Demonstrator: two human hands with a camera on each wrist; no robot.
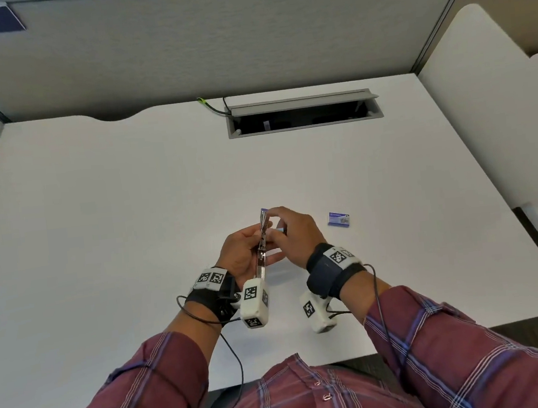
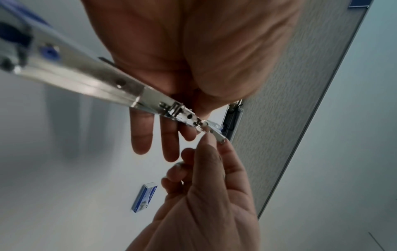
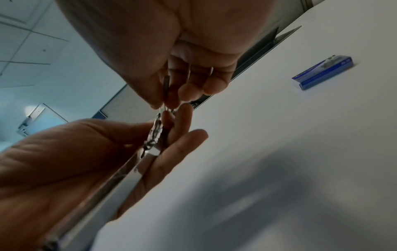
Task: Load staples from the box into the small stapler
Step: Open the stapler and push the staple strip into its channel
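The small stapler (image 1: 261,254) is swung open into one long metal rail (image 2: 86,79), hinge (image 2: 178,110) at mid-length. My left hand (image 1: 241,251) grips it above the desk, thumb on one side, fingers behind. The right hand (image 1: 294,234) pinches a thin grey strip (image 3: 165,88), apparently staples, between thumb and fingertips, right at the stapler's far end (image 2: 217,134). The blue staple box (image 1: 339,219) lies on the desk to the right, apart from both hands. It also shows as the box (image 2: 145,197) and the box (image 3: 323,71) in the wrist views.
The white desk (image 1: 129,218) is walled by grey partitions. An open cable hatch (image 1: 303,115) with a raised lid sits at the back, with a cable beside it. Wrist-camera cables hang from both forearms near the front edge.
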